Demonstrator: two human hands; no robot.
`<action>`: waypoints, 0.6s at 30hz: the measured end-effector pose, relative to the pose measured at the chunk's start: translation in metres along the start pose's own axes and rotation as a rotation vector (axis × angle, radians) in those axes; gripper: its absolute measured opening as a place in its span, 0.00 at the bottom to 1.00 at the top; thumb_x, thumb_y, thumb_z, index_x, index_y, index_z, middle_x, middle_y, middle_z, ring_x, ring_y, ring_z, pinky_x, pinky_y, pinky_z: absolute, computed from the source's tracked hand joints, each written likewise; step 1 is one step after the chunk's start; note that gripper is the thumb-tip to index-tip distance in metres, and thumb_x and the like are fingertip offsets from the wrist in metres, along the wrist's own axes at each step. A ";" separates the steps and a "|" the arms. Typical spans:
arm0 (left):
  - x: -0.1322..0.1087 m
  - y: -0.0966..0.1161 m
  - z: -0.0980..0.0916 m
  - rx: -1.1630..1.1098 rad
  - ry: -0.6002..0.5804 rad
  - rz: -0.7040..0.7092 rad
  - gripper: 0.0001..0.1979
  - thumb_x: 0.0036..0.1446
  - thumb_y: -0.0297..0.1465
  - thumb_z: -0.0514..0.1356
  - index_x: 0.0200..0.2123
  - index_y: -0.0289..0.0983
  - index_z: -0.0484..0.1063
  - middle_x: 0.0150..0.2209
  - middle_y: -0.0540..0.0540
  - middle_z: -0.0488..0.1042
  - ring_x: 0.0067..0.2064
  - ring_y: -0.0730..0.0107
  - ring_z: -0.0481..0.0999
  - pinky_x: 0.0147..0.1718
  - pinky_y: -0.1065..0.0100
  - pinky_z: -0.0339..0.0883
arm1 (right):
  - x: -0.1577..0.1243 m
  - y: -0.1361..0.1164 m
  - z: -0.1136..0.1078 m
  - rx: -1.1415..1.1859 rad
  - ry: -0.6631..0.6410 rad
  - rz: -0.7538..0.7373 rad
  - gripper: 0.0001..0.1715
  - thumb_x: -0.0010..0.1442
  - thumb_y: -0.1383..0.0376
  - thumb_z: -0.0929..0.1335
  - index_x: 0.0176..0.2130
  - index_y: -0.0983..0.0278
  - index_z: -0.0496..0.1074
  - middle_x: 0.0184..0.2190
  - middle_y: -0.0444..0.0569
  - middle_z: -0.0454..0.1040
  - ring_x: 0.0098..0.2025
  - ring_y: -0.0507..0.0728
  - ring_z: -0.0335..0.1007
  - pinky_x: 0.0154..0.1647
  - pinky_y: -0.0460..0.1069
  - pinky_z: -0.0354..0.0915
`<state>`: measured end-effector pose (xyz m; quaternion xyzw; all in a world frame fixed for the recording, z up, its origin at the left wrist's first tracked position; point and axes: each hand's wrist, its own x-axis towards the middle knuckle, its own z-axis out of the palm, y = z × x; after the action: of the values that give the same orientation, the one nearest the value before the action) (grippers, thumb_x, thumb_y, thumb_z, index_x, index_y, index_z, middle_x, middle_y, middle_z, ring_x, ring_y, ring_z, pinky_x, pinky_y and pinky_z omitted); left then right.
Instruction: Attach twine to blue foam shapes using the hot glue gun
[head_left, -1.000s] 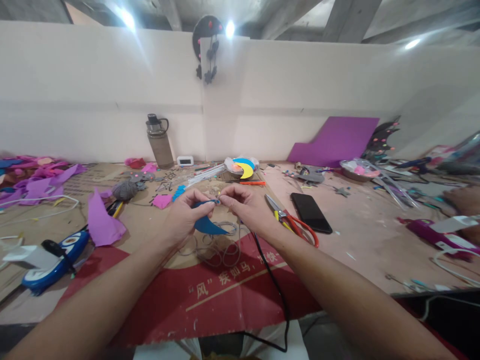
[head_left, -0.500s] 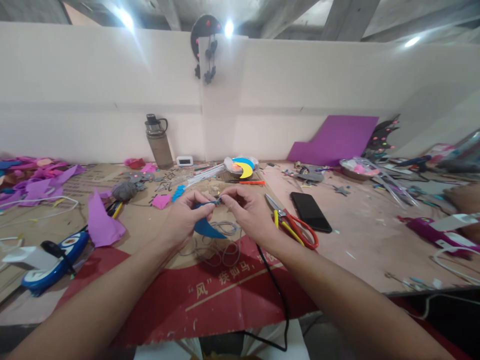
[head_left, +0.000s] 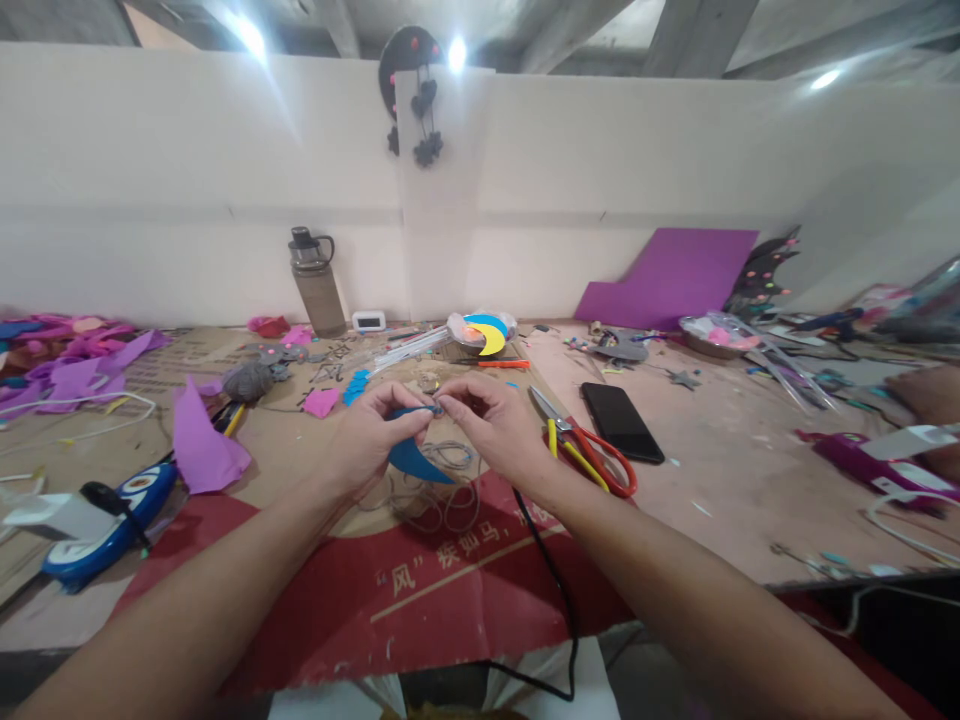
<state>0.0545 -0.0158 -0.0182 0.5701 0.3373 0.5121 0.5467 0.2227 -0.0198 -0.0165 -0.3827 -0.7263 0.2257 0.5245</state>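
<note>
My left hand (head_left: 366,432) is closed on a blue crescent-shaped piece (head_left: 417,463) that looks like felt or foam; its pointed end hangs below the fingers. Thumb and forefinger of my right hand (head_left: 496,425) are pinched together at the upper edge of the blue piece, nearly touching the left fingertips. Whatever small thing sits between them is too small to make out. Under the hands, a loose coil of thin grey cord (head_left: 450,508) lies on the red and brown cardboard (head_left: 315,610). Red-handled scissors (head_left: 604,460) rest just right of my right hand.
A black phone (head_left: 622,423) lies beyond the scissors. Blue and yellow crescents (head_left: 491,340) lie on a small bowl at the back. A bottle (head_left: 318,290), grey yarn (head_left: 249,381), purple scraps (head_left: 202,445) and a blue power strip (head_left: 112,530) are leftward. Another person's hand (head_left: 930,395) shows far right.
My right fingertips have moved slightly left, closer to my left fingers at the blue piece's edge. The blue crescent stays in my left hand, almost unmoved.
</note>
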 end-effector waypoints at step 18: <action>-0.002 0.005 0.002 -0.089 0.045 0.034 0.10 0.44 0.27 0.68 0.24 0.35 0.67 0.38 0.48 0.77 0.23 0.81 0.69 0.25 0.72 0.65 | 0.006 -0.004 0.004 0.245 -0.179 0.225 0.09 0.57 0.62 0.68 0.29 0.62 0.76 0.20 0.40 0.69 0.24 0.50 0.62 0.28 0.46 0.60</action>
<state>0.0553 -0.0196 -0.0133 0.5389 0.3167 0.5485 0.5553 0.2172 -0.0172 -0.0118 -0.3733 -0.6897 0.4030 0.4717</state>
